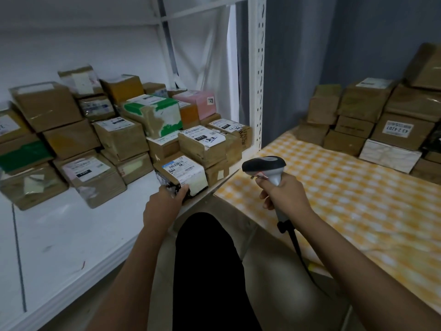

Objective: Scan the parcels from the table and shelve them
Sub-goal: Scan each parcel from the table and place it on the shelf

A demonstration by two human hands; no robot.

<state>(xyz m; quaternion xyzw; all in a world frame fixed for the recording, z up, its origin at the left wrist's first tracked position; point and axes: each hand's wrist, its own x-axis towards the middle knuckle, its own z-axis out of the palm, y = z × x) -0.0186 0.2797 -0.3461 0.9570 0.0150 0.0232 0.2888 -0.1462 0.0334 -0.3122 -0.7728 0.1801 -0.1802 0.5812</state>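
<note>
A small brown parcel (182, 174) with a white shipping label sits at the front right corner of the white shelf (66, 235). My left hand (164, 206) grips its near end, fingers curled around the edge. My right hand (284, 194) holds a grey and black barcode scanner (265, 164) by its handle, just right of the parcel, head turned toward the shelf. The scanner's cable hangs down below my wrist.
Several taped parcels are stacked on the shelf behind the held one. A white upright post (257, 75) stands between shelf and table. The table (334, 192) has a yellow checked cloth; more parcels (372, 120) are piled at its far right. My dark-clad leg (210, 271) is below.
</note>
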